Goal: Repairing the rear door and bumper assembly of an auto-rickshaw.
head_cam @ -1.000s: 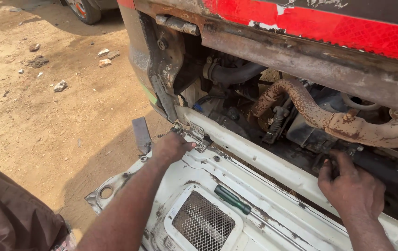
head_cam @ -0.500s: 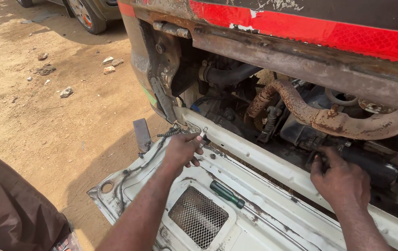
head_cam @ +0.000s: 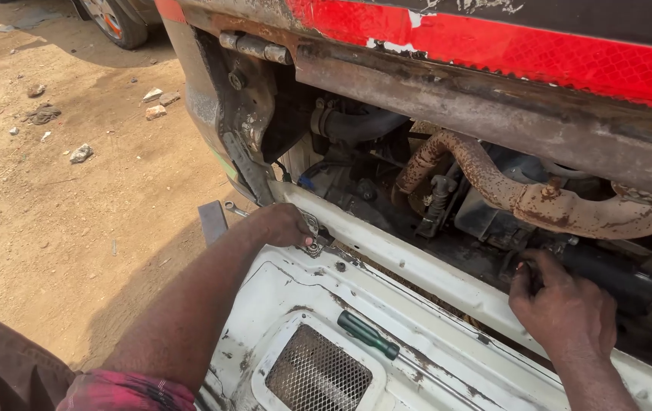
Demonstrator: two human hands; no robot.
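Nearest, we see one green-handled screwdriver lying on the white panel. Our left hand grips a wrench at the panel's edge; our right hand clasps a dark hose below one rusty pipe.

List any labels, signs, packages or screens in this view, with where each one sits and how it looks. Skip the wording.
Red reflective strip: runs along the vehicle body at the top, long band, bright red with a fine patterned surface, chipped at the edges.
White marks: just above the strip at the top edge, on a dark panel, cut off by the frame.
No packages or screens are in view.
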